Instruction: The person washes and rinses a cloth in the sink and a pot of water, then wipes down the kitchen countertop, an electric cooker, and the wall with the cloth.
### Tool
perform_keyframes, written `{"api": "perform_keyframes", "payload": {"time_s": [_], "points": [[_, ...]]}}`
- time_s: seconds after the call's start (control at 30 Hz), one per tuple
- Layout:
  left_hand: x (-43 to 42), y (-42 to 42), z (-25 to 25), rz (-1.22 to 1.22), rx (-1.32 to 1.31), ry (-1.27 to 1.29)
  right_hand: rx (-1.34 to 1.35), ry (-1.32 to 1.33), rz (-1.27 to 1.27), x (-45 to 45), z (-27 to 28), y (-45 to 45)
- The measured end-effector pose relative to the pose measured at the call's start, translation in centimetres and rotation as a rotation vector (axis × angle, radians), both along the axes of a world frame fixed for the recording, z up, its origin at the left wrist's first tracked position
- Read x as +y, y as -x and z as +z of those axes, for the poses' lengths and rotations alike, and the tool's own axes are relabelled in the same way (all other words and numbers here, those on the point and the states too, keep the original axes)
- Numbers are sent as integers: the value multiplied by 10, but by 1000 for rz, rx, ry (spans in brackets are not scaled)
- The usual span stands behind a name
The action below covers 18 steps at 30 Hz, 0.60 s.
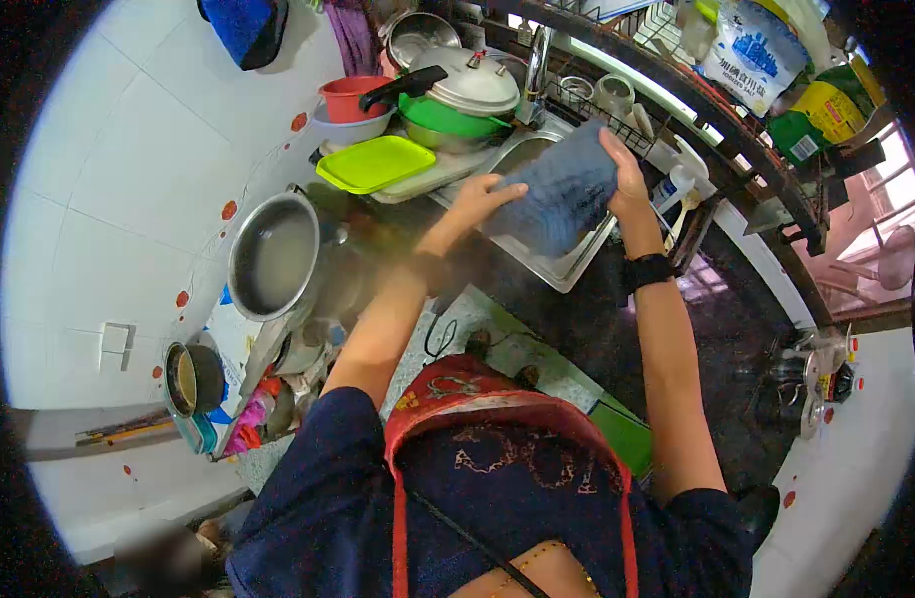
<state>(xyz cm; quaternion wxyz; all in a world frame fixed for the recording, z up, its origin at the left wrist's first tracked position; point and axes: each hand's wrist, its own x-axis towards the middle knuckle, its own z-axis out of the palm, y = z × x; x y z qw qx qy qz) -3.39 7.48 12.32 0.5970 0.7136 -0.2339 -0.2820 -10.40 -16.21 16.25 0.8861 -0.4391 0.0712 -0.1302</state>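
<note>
A blue-grey cloth is stretched out between my two hands above the metal sink, covering much of the basin. My left hand pinches the cloth's left edge, with the thumb and a finger showing. At the opposite edge, my right hand is closed on the cloth, its fingers partly behind the fabric. A dark band circles my right wrist. The faucet rises behind the cloth.
Left of the sink are a lime-green tray, a lidded pot and a red basin. A large metal pot stands nearer the wall. Overhead, a shelf holds a salt bag. Bottles stand to the right.
</note>
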Motion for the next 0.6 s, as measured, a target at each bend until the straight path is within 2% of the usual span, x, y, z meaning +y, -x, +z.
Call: {"api": "perform_keyframes", "payload": {"time_s": [0.07, 0.1, 0.17, 0.2, 0.23, 0.3, 0.33, 0.4, 0.43, 0.47, 0.5, 0.53, 0.6], "points": [[-1, -1, 2, 36, 358, 294, -1, -34, -13, -4, -1, 2], [-4, -1, 2, 37, 357, 295, -2, -34, -12, -2, -2, 1], [-21, 15, 26, 156, 619, 553, 11, 454, -41, 18, -3, -1], [-38, -5, -11, 106, 584, 636, -59, 776, -96, 38, -8, -5], [-50, -14, -23, 104, 585, 635, -130, 1100, -152, 64, -10, -9], [-70, -25, -42, 147, 682, 663, -15, 1453, -47, 111, 10, 1], [-79, -30, -48, 168, 728, 677, -10, 1453, -50, 114, 7, -4], [-88, -34, -58, 218, 823, 700, 140, 1728, -376, 114, -11, -20], [-88, -34, -61, 244, 869, 708, -45, 1578, -517, 96, -20, -32], [-85, -22, -29, 290, 919, 578, -74, 1725, -553, 77, -39, -43], [-93, -41, -62, 280, 830, 586, -107, 1874, -596, 65, -51, -52], [-94, -37, -50, 342, 847, 563, 28, 1689, -554, 68, -46, -53], [-89, -38, -49, 403, 873, 544, 54, 1731, -541, 80, -47, -50]]}}
